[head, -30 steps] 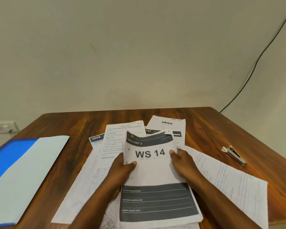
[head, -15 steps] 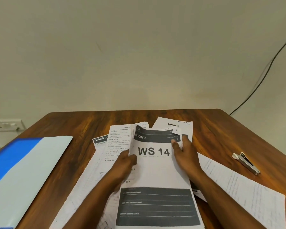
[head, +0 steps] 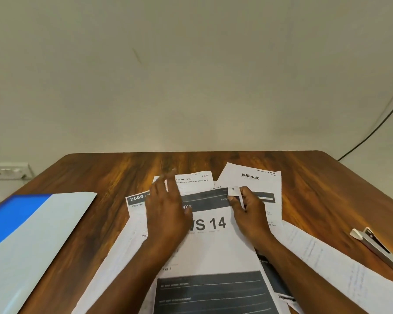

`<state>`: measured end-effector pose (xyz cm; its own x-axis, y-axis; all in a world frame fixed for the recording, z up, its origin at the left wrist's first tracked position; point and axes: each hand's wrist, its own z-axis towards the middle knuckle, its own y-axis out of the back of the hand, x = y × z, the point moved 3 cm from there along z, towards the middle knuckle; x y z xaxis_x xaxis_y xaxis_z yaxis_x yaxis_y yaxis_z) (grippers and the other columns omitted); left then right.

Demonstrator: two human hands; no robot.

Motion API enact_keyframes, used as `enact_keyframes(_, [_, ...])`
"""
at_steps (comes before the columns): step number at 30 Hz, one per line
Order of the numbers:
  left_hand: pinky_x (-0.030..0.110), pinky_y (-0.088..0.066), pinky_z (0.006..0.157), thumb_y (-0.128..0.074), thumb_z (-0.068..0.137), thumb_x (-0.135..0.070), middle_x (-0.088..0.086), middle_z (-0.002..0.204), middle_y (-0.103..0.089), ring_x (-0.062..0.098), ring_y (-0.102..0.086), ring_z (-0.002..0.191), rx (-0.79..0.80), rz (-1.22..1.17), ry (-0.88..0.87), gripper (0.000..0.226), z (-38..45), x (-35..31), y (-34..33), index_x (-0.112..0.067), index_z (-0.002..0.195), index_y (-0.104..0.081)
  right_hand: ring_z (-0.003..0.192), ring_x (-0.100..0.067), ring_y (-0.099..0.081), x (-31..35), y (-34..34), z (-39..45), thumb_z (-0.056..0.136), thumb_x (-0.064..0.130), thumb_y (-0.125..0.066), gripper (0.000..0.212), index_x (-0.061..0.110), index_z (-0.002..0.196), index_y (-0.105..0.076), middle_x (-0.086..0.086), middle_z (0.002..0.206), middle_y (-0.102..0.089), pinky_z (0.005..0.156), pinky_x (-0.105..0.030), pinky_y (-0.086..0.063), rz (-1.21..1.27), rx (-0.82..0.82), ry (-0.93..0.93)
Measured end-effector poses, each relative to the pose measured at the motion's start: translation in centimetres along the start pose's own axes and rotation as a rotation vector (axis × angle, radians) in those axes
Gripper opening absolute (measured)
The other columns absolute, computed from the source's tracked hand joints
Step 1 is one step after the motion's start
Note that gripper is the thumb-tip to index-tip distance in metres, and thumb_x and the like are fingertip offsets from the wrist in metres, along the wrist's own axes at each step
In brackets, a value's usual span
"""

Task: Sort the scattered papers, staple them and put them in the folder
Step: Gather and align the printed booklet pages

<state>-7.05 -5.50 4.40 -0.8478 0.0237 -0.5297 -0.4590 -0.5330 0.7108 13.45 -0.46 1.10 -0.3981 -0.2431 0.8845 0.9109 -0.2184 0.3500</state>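
My right hand (head: 247, 211) pinches the WS 14 sheet (head: 213, 245) corner, left hand (head: 166, 214) flat, fingers apart; corner may crease or tear if tugged.

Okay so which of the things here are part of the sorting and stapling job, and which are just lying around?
Part of the job:
WS 14 sheet, under both hands
other loose papers
stapler, on the right
blue folder, on the left

Just there:
wall socket
black cable down the wall
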Motion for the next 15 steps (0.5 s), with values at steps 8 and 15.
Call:
enact_keyframes(8, [0.034,-0.049,0.104,-0.085,0.087,-0.033,-0.008,0.125,-0.073,0.014,-0.064,0.114,0.151,-0.268,-0.236,0.04,2.2,-3.2,-5.0,-0.029,0.124,-0.072,0.106,-0.003,-0.059,-0.7,-0.5,0.0,0.099,0.028,-0.067,0.029,0.03,0.127,-0.059,0.024,0.124,-0.057,0.097,-0.02,-0.046,0.033,0.031,0.046])
enact_keyframes(15, [0.034,-0.061,0.089,-0.084,0.089,-0.027,-0.011,0.098,-0.08,0.005,-0.074,0.091,0.193,-0.631,-0.023,0.013,2.7,-1.7,-6.9,-0.022,0.101,-0.082,0.094,0.009,-0.067,-0.6,-0.3,0.0,0.094,0.027,-0.074,0.018,0.04,0.103,-0.066,0.03,0.101,-0.068,0.07,-0.003,-0.049,0.1,0.017,0.07])
